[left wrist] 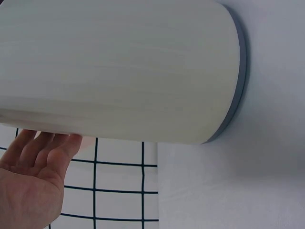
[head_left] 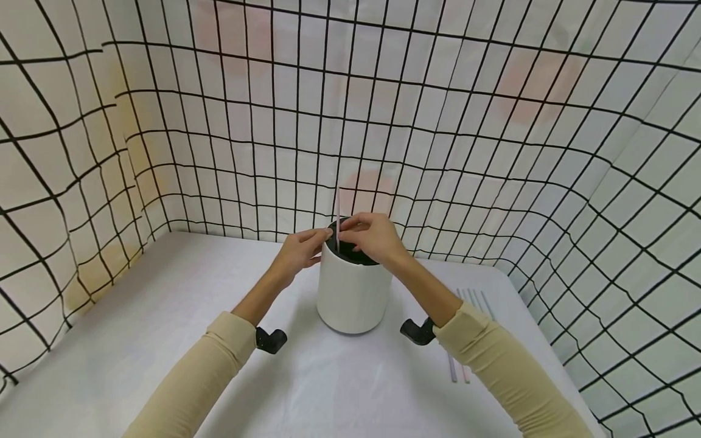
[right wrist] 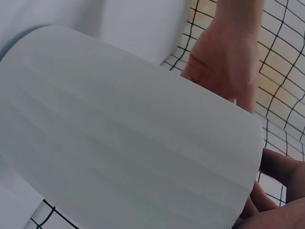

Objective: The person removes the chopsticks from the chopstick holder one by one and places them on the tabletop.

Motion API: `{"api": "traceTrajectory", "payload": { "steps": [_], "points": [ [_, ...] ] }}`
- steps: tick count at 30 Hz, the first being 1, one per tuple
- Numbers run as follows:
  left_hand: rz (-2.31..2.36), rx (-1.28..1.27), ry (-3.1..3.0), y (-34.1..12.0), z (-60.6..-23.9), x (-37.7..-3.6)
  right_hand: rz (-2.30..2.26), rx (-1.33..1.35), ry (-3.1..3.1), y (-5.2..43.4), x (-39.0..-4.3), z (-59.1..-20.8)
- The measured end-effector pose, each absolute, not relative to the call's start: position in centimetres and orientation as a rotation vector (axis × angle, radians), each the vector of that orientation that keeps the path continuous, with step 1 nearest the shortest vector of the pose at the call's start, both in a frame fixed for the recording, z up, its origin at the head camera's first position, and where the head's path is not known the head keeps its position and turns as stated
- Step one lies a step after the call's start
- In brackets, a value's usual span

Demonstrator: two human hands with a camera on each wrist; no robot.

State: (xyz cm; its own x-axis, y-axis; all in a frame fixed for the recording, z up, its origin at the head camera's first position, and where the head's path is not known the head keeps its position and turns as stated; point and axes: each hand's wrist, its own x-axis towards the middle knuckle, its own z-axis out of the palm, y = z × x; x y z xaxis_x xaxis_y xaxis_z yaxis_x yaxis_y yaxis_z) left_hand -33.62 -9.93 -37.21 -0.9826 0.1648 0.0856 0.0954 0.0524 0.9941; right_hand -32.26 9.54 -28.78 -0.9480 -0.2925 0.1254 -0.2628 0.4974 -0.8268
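A white cylindrical bin (head_left: 353,298) with a dark inside stands upright on the white table. My left hand (head_left: 300,252) holds its rim at the left, thumb over the edge; in the left wrist view, the fingers of the left hand (left wrist: 40,167) touch the bin's side (left wrist: 119,71). A thin pale pink stick (head_left: 338,210) rises nearly upright from the opening. At its right, my right hand (head_left: 375,238) pinches the stick with thumb and fingertips above the bin's mouth. The bin wall (right wrist: 133,129) hides the stick's lower end in the right wrist view.
Several thin pastel sticks (head_left: 475,299) lie on the table (head_left: 350,389) at the right, partly behind the right forearm. Black wire mesh (head_left: 323,115) surrounds the back and both sides. Black wrist mounts (head_left: 271,340) sit at both cuffs.
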Motion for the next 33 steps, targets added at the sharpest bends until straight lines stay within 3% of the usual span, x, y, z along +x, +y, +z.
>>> {"api": "traceTrajectory", "payload": {
  "steps": [18, 33],
  "points": [
    [2.113, 0.276, 2.242, -9.8, -37.4, -33.7, -1.533, -0.474, 2.719, 8.8, -32.6, -29.6],
    [2.132, 0.250, 2.217, -9.7, -37.3, -33.8, -1.929, -0.353, 2.453, 11.7, -33.0, -26.9]
  ]
}}
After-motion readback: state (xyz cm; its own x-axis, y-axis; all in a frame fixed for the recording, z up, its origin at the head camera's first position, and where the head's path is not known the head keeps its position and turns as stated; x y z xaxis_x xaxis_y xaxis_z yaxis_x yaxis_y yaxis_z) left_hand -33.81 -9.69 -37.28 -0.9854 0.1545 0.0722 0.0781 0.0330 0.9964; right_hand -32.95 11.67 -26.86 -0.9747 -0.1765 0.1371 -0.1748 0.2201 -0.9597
